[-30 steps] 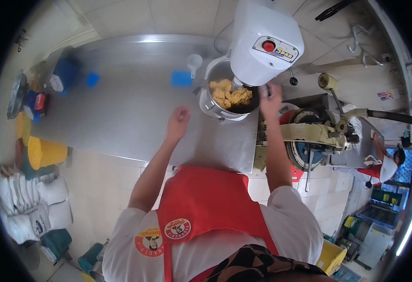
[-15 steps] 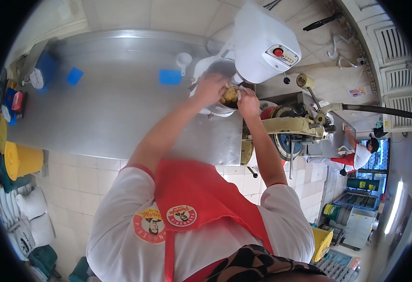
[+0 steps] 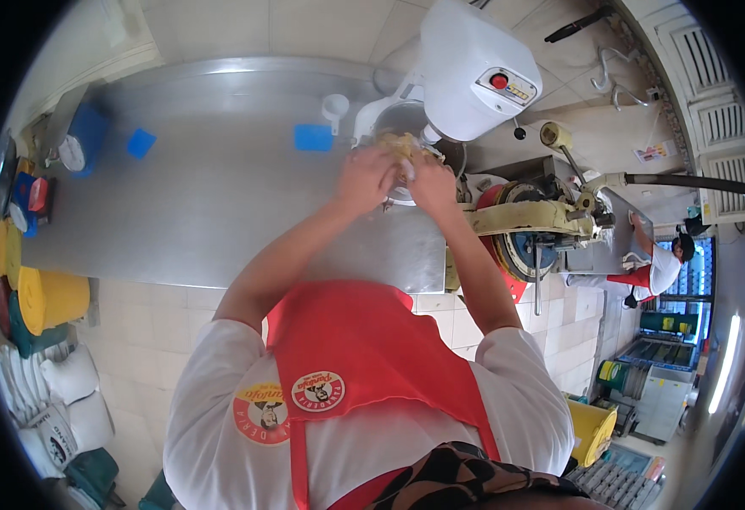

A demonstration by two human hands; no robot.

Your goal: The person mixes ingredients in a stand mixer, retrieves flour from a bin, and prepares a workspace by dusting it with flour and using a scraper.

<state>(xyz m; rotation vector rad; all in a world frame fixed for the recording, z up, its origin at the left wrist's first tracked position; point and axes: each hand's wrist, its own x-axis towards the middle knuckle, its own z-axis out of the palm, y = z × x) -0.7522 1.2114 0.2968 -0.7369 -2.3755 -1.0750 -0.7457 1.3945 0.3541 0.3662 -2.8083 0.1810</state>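
Observation:
Both my hands are together at the near rim of a metal mixing bowl (image 3: 406, 113), under the head of a white stand mixer (image 3: 474, 72). My left hand (image 3: 366, 177) has its fingers bent round a clump of yellowish dough (image 3: 404, 144). From the other side my right hand (image 3: 431, 180) closes on the same clump. Something pale shows between the two hands, too small to name. The fingertips and much of the bowl's inside are hidden. Left of the bowl lie a white measuring cup (image 3: 335, 107) and a flat blue scraper (image 3: 313, 137).
The steel table (image 3: 203, 204) carries another blue flat piece (image 3: 141, 143) and a blue tub (image 3: 85, 136) at left. A cream-coloured machine (image 3: 517, 219) with levers stands close at right. Farther right, another person (image 3: 663, 268) works at a counter. Yellow bins (image 3: 52, 299) stand at the left.
My hands have come nearer to me, from inside the bowl to its near rim, with yellowish dough now showing above them. The view has shifted slightly.

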